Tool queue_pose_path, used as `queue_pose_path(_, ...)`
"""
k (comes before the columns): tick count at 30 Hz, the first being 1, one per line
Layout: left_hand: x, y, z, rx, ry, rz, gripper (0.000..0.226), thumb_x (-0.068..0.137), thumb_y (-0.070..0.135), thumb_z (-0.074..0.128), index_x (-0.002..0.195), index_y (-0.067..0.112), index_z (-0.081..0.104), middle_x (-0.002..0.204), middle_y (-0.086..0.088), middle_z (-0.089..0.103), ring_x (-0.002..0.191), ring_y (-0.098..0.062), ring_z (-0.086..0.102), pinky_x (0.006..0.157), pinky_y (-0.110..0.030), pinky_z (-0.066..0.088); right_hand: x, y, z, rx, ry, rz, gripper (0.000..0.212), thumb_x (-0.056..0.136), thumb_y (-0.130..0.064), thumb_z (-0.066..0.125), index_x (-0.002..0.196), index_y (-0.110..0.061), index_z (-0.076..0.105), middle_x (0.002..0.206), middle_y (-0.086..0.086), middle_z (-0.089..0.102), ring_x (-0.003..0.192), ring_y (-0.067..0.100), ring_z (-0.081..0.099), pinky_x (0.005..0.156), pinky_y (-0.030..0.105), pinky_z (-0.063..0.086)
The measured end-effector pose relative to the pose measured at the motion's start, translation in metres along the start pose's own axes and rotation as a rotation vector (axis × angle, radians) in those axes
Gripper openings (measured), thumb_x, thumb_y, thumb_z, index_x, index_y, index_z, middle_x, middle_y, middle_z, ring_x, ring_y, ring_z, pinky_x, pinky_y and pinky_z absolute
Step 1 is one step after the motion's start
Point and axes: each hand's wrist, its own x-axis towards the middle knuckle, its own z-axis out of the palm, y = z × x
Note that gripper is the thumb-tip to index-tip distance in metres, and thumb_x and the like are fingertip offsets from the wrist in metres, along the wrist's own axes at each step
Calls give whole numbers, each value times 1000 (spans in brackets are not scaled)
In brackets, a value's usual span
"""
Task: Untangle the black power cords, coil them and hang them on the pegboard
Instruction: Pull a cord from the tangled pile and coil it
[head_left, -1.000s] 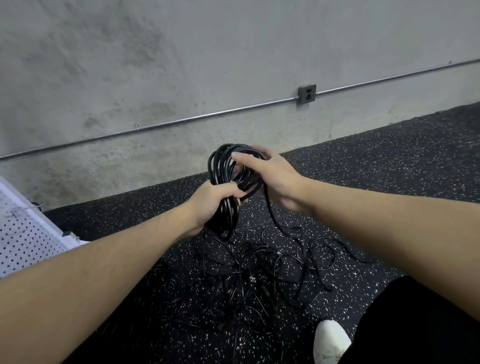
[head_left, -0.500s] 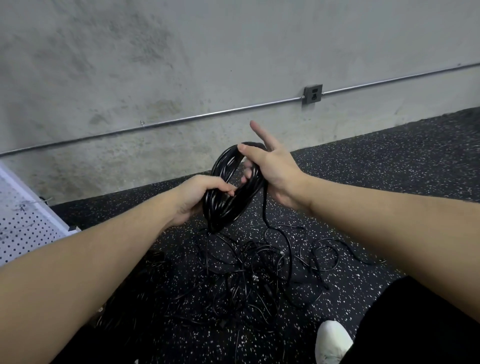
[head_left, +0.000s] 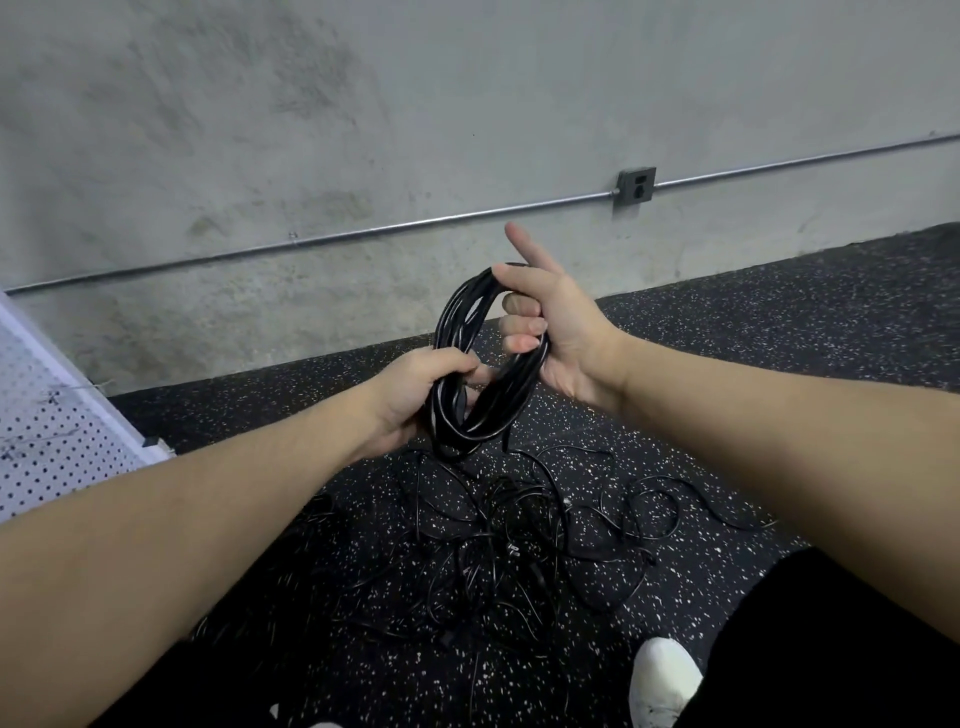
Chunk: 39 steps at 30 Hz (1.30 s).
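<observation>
Above the speckled black rubber floor (head_left: 727, 364), the coiled black power cord (head_left: 480, 364) has stretched from a half-second ago into a longer oval, its long axis running upper right to lower left. The left hand (head_left: 415, 397) grips its lower end; the right hand (head_left: 553, 332) curls round its upper end, forefinger now raised. Loose tangled black cords (head_left: 519, 545) lie below, a white pegboard (head_left: 47, 431) at the left edge.

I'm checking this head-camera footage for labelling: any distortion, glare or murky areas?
Head view: wide-angle bending bows the wall conduit; soft glare streaks the coil held by the left hand and right hand; the cord tangle merges into the dark floor.
</observation>
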Motion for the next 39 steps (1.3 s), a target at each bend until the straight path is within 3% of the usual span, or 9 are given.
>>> queue_pose_path(3, 1, -1, 1, -5, -39, 44, 39, 81, 34, 71, 107, 8, 58, 83, -10, 58, 65, -19, 61, 66, -29, 52, 1, 0, 1, 12, 6, -15, 55, 103, -9, 50, 148, -40, 44, 51, -6, 25, 38, 4, 22, 35, 17, 24)
queue_pose_path(8, -9, 0, 9, -161, -248, 19, 23, 80, 13, 68, 73, 21, 47, 129, -33, 60, 122, -48, 61, 110, -52, 44, 2, -2, -2, 4, -13, -8, 56, 102, -10, 52, 148, -41, 43, 50, -6, 23, 38, 4, 21, 34, 16, 23)
queue_pose_path(16, -14, 9, 17, -284, -353, -1, 36, 72, 9, 49, 93, 17, 77, 101, -24, 68, 80, -32, 64, 79, -43, 52, 4, -2, -11, -130, -2, -59, 54, 100, -16, 59, 147, -38, 44, 54, -6, 24, 42, 5, 30, 42, 21, 39)
queue_pose_path(20, -9, 1, 18, -282, -347, -47, 45, 74, 7, 47, 102, 16, 80, 89, -13, 64, 78, -25, 62, 88, -55, 57, 4, 5, -13, -294, 77, -111, 49, 98, -24, 66, 144, -30, 50, 56, -1, 42, 46, 12, 47, 48, 24, 46)
queue_pose_path(24, -5, -4, 12, -181, -297, -19, 59, 74, 8, 49, 127, 18, 73, 89, -7, 62, 75, -19, 58, 82, -47, 60, 4, 11, -23, -412, 86, -12, 47, 106, -56, 32, 115, -22, 64, 71, 2, 65, 66, 17, 62, 62, 29, 50)
queue_pose_path(27, -1, -1, 9, -200, -235, 43, 65, 73, 9, 48, 135, 18, 65, 86, -4, 60, 72, -17, 56, 71, -36, 55, 1, 18, -34, -529, 29, 198, 50, 107, -38, 16, 115, -14, 59, 91, 6, 74, 86, 21, 68, 86, 46, 60)
queue_pose_path(33, 4, 4, 3, -289, -134, 116, 59, 85, 4, 39, 131, 25, 70, 83, -2, 59, 69, -15, 54, 64, -32, 47, -15, 41, -32, -1269, -500, 463, 56, 91, 3, 49, 136, -29, 59, 156, -7, 44, 147, 12, 32, 123, 40, 16)
queue_pose_path(37, 7, 4, -2, -264, -77, 156, 59, 85, 4, 38, 131, 25, 68, 80, -2, 58, 68, -15, 53, 68, -34, 44, -19, 45, -23, -1221, -545, 476, 16, 101, -26, 59, 115, -28, 67, 124, -11, 69, 121, 8, 58, 114, 35, 34)
queue_pose_path(39, 7, 6, -4, -241, -39, 175, 59, 85, 4, 38, 129, 26, 69, 79, 0, 58, 66, -14, 52, 66, -34, 45, -19, 40, -24, -1168, -568, 496, 17, 104, -31, 55, 96, -17, 62, 84, -5, 73, 76, 7, 65, 82, 22, 50)
